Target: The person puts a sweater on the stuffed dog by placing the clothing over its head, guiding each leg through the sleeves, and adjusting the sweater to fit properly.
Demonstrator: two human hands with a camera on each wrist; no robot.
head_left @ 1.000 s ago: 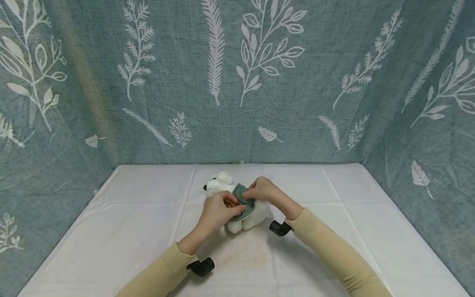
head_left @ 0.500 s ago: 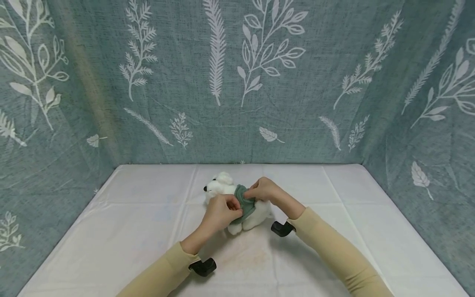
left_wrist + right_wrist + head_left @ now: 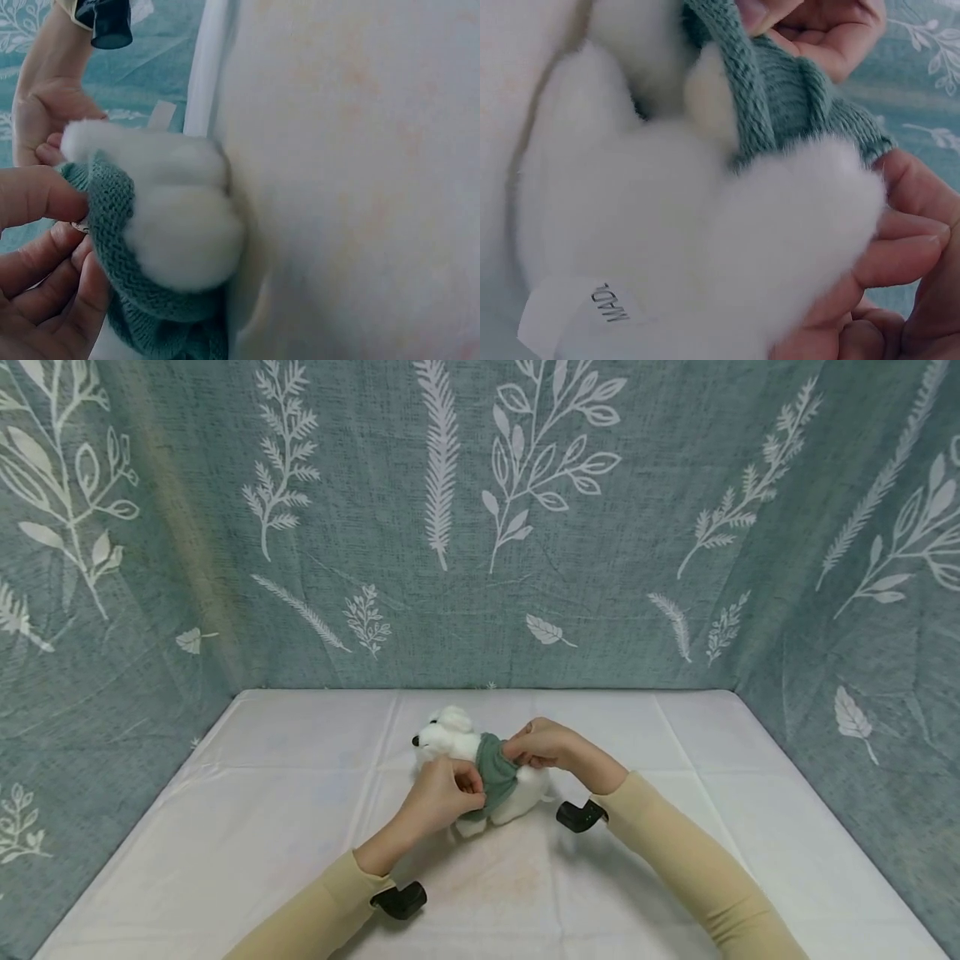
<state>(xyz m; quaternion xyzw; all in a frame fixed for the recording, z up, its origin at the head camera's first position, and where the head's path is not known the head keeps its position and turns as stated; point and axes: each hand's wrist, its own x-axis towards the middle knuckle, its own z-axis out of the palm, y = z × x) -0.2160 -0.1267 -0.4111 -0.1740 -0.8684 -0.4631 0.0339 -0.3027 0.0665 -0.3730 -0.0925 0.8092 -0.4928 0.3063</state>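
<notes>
A white plush animal (image 3: 450,739) with a black nose faces left near the table's middle. Round its body is a green knitted sweater (image 3: 497,781), whose ribbed edge shows close up in the left wrist view. My left hand (image 3: 438,792) pinches the sweater's near edge between thumb and fingers. At the toy's back, my right hand (image 3: 546,745) pinches the sweater's rear edge, with its other fingers against the white fur. In the right wrist view a white tag (image 3: 577,307) hangs from the plush. My left hand hides part of the toy's chest.
The white-covered table (image 3: 300,827) spreads around the toy. A blue-green curtain (image 3: 487,635) with white leaf prints closes off the back and both sides. A black wrist camera (image 3: 399,900) juts from the left cuff, another camera (image 3: 581,816) from the right.
The sweater, bunched before, now lies flatter and covers more of the toy's side. My left hand has shifted slightly down and left with its edge; my right hand has moved a little right.
</notes>
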